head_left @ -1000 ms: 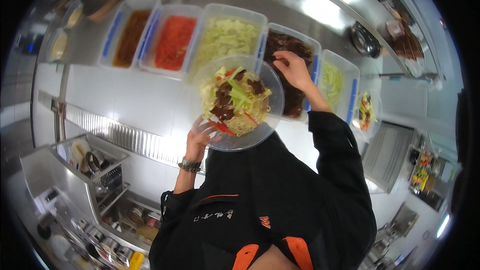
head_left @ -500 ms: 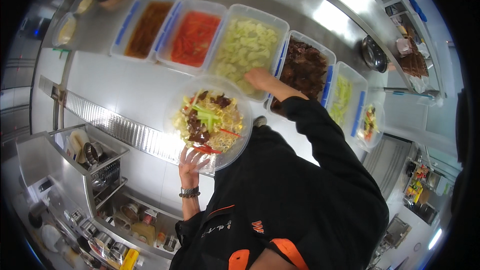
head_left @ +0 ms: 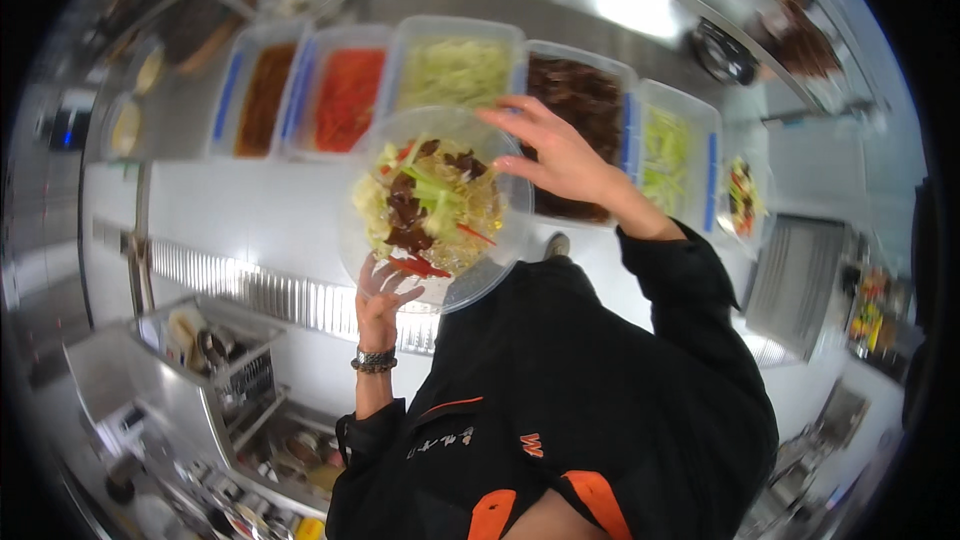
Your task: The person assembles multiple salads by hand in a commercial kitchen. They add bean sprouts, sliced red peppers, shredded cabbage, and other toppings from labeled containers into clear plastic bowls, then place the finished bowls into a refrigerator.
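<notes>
Left hand (head_left: 380, 292) under clear round bowl (head_left: 440, 208); right hand (head_left: 560, 155) above.

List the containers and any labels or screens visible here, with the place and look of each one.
Clear round bowl: held by left hand, right hand above it; mixed salad inside.
Five clear rectangular tubs on steel counter: brown, red, pale green, dark brown, light green.
No readable screens or signs.

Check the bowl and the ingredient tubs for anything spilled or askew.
Nothing stands out. The clear bowl rests on the left hand, its salad inside the rim; the right hand hovers above. The ingredient tubs sit in a row, nothing visibly spilled.
</notes>
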`<state>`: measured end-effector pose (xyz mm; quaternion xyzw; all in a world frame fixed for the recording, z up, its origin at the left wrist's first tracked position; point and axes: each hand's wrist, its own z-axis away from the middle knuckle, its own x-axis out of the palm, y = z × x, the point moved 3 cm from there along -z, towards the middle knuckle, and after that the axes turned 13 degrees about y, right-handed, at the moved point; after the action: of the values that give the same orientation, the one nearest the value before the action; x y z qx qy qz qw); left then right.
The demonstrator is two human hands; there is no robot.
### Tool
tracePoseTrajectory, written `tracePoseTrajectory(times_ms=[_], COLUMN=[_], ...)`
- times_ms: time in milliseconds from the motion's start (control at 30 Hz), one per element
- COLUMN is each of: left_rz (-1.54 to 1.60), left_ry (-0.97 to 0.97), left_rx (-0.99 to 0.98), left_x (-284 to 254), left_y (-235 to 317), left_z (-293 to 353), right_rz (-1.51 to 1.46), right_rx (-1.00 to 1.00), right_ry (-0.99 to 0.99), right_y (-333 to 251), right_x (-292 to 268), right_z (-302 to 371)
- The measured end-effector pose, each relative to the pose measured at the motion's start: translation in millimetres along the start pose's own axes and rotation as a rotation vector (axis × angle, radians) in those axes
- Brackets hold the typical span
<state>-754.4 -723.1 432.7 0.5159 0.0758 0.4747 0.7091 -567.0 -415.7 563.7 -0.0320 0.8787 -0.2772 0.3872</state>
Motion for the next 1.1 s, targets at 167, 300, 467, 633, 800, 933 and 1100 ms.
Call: tracePoseTrajectory(times_ms=[167,300,467,633,800,933,1100], left_rz=[-0.031,-0.37,-0.311,-0.39,-0.504,-0.588,-0.644], left_ry=[-0.324,-0.473,-0.799,-0.954,-0.886,-0.622,-0.3], left_rx=[-0.034,0.022,-0.211,-0.2,-0.277,-0.278,-0.211], left_x=[25,52,97,90,30,-82,-225], left_y=[46,78,70,65,67,71,82], left_z=[13,14,58,175,195,175,173], right_rz=[0.009,-0.547,-0.538,-0.471,-0.417,-0.923,-0.457], right_rx=[0.727,1.138,1.34,1.5,1.574,1.578,1.39], right_ry=[-0.057,0.242,0.719,1.054,1.294,1.12,0.878], right_y=[-49,-107,-201,-246,-183,-190,-261], right_x=[-45,-54,-69,-90,-80,-42,11], right_z=[92,174,286,371,395,376,266])
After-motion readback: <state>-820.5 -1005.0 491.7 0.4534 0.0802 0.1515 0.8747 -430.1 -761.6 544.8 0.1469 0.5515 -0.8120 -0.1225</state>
